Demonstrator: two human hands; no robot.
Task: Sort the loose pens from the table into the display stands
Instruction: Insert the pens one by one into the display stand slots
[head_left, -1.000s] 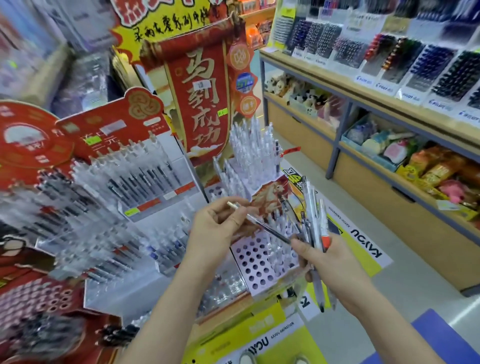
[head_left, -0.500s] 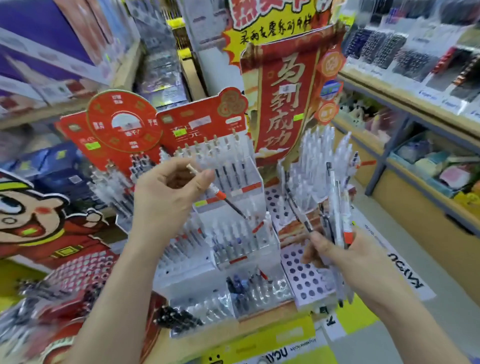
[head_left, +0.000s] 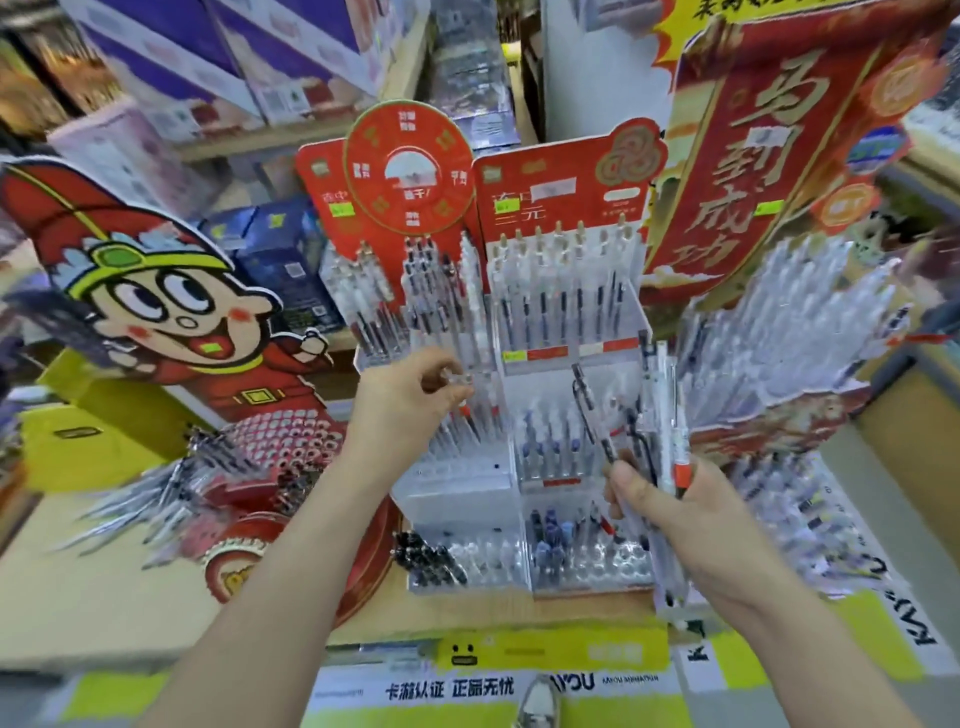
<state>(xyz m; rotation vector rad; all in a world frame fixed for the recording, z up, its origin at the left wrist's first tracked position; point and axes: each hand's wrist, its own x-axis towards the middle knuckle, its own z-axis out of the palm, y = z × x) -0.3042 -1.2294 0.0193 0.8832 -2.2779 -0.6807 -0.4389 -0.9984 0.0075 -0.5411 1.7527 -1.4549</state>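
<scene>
My left hand (head_left: 410, 400) pinches the top of a clear pen (head_left: 460, 395) that stands among the pens in the middle tier of the tiered clear display stand (head_left: 457, 499). My right hand (head_left: 680, 509) grips a bundle of several pens (head_left: 657, 415), upright, in front of the stand's right side; one has an orange grip band. The stand's red header card (head_left: 561, 182) rises behind its top row of pens.
A white pen stand (head_left: 779, 353) packed with clear pens sits at right under a red scroll banner (head_left: 753, 145). A red cartoon-figure stand (head_left: 171, 322) with a fan of pens is at left. The wooden table edge (head_left: 467, 618) runs along the front.
My view has swung left and closer to the tiered stand. My left hand has carried its pen from mid-air down into the stand's middle tier. My right hand still holds its bundle.
</scene>
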